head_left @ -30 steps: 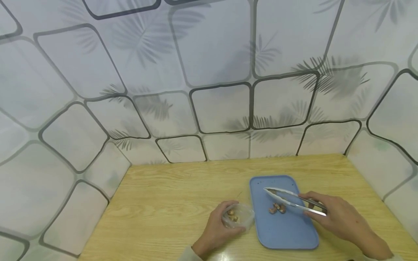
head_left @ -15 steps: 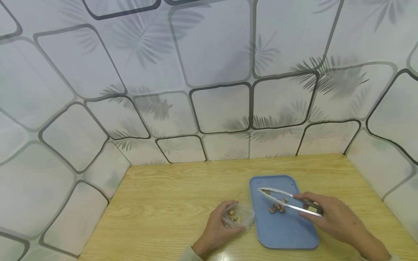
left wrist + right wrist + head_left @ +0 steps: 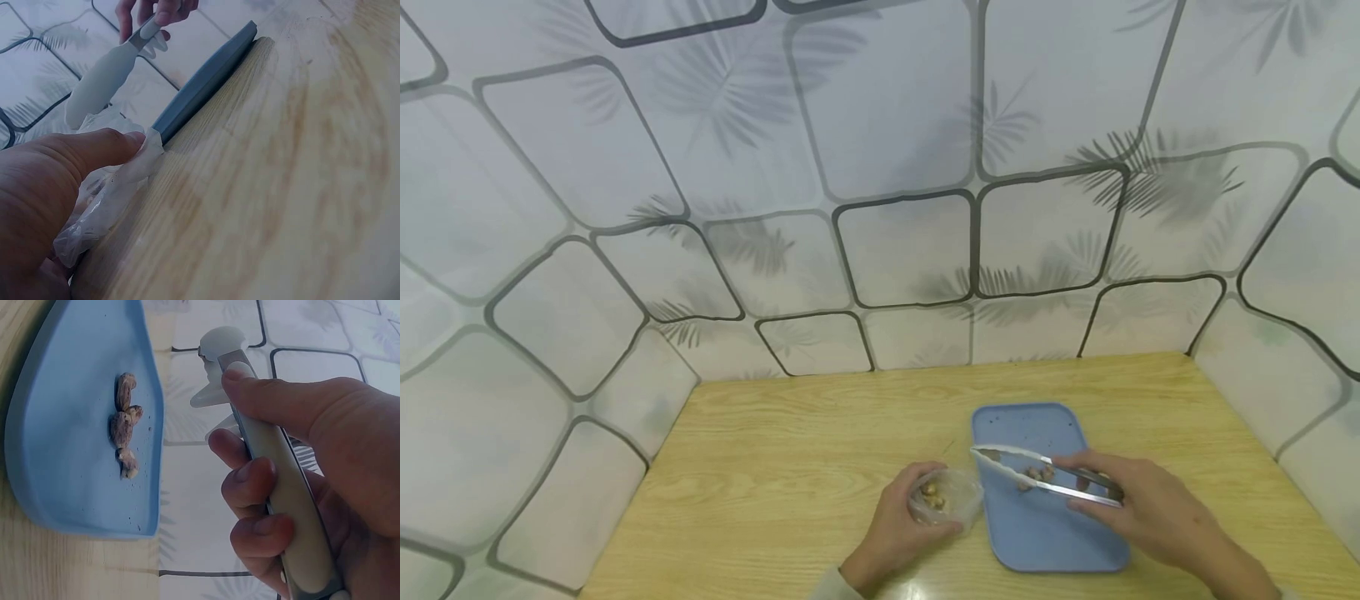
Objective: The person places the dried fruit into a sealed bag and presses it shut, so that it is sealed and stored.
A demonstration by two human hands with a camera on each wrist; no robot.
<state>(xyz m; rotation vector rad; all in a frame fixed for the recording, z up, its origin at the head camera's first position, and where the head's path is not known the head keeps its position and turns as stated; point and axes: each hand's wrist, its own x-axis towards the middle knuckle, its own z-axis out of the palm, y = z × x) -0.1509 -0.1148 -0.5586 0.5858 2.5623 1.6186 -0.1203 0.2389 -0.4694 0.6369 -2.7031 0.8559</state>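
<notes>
My left hand [image 3: 891, 521] grips a small, open clear plastic bag [image 3: 964, 500] from its left side, thumb at the front. Several golden-brown pieces [image 3: 933, 496] lie inside it; in the left wrist view the crinkled plastic [image 3: 122, 187] hides them. My right hand [image 3: 1157, 500] holds metal tongs [image 3: 1080, 495] with pale tips, fingers wrapped round the handles. A brownish piece [image 3: 992, 455] shows between the tips, over the tray's left edge. Below the tongs, several brown, wrinkled, curved nuts [image 3: 122, 431] rest on the blue tray [image 3: 1052, 542].
The tray stands on a light wood-grain table [image 3: 775, 467], just right of the bag. Dark crumbs [image 3: 992, 421] dot its far end. A patterned wall covering [image 3: 917, 250] encloses the table at the back and both sides.
My right hand has carried the tongs leftward across the tray, bringing their tips from above the tray's middle to its left edge near the bag. The left hand and bag stay put.
</notes>
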